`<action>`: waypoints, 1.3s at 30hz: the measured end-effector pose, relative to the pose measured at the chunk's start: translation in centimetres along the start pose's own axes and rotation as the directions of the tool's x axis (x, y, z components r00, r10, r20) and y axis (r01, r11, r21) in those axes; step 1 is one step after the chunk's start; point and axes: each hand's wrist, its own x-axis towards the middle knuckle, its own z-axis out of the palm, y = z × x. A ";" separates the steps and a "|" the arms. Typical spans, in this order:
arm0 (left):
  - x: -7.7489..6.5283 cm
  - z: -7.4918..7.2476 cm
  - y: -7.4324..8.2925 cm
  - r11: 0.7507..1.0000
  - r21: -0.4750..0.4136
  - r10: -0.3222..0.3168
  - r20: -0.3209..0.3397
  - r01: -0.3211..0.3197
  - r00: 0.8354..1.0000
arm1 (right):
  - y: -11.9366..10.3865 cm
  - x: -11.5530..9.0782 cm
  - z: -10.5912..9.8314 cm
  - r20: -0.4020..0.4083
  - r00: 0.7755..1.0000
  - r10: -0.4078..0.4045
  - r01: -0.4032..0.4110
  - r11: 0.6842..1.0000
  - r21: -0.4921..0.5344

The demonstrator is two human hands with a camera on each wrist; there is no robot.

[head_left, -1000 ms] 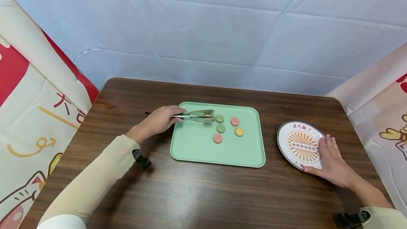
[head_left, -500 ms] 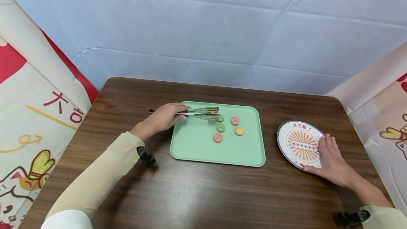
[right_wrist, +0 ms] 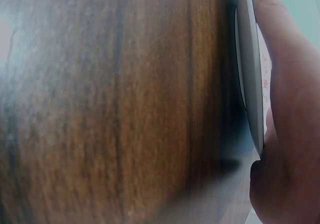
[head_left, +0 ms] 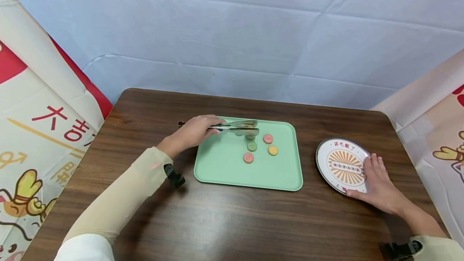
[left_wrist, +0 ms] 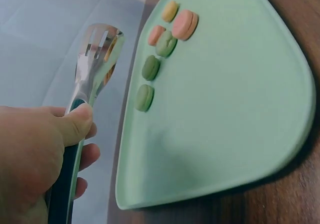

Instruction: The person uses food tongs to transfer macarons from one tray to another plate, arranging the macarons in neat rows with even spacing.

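Note:
My left hand [head_left: 193, 134] grips a pair of metal serving tongs [head_left: 239, 128] with dark handles. Their slotted heads hang over the far part of a mint-green tray [head_left: 221, 168]. Whether anything sits between the heads I cannot tell; yellowish patches show there in the left wrist view. Below lie macarons: a pink macaron [head_left: 268, 138], a yellow macaron [head_left: 273, 150], another pink macaron [head_left: 248, 157] and a green macaron [head_left: 251, 146]. Two more green macarons [left_wrist: 151, 68] are partly covered by the tongs in the head view. My right hand [head_left: 380, 186], fingers extended, rests at the right rim of a round printed plate [head_left: 335, 154].
The brown wooden table [head_left: 232, 224] bears the tray in the middle and the plate at the right. A pale cloth [head_left: 232, 31] hangs behind it. Printed cloths [head_left: 40, 132] hang at both sides.
My left hand has moved right with the tongs, whose heads now hang over the green macarons. My right hand and the plate have stayed in place.

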 end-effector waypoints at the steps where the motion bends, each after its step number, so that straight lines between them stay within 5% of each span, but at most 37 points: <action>1: 0.1 0.0 0.1 1.000 0.000 0.002 -0.001 -0.002 1.000 | 0.0 0.0 0.0 -0.001 1.000 -0.001 0.001 1.000 0.000; 39: 7.0 1.5 5.5 0.997 -0.035 0.073 0.047 -0.072 0.996 | 0.0 0.5 0.0 -0.013 1.000 -0.008 0.008 1.000 0.000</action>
